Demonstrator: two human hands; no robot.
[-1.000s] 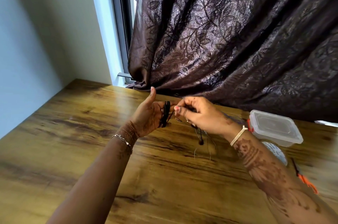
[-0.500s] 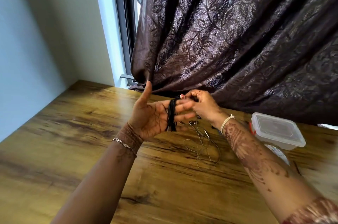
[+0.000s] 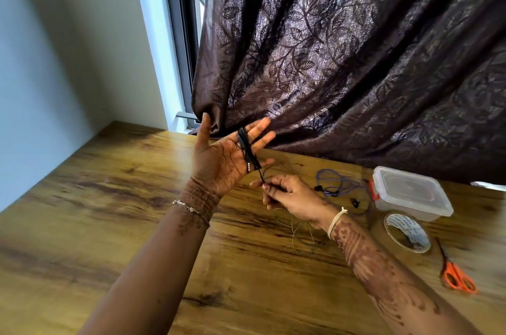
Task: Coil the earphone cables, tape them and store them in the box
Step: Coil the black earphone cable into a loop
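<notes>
My left hand (image 3: 224, 156) is raised palm-up with its fingers spread, and a black earphone cable (image 3: 246, 147) is wound in a coil around those fingers. Just below it, my right hand (image 3: 290, 195) pinches the loose end of that black cable. A thin pale cable (image 3: 298, 230) lies in loose loops on the wooden table (image 3: 109, 211) under my right hand. A purple earphone cable (image 3: 339, 187) lies tangled further right. The clear plastic box (image 3: 410, 192) with its lid on stands at the right, and a roll of clear tape (image 3: 406, 233) lies in front of it.
Orange-handled scissors (image 3: 454, 274) lie at the right edge of the table. A dark patterned curtain (image 3: 356, 61) hangs down onto the table's far side, close behind my left hand. A wall and window frame (image 3: 178, 33) stand at the far left.
My right hand dropped from the top of the coil to below my left hand, drawing the cable end down. The view shifted, bringing the purple cable, tape and scissors into sight.
</notes>
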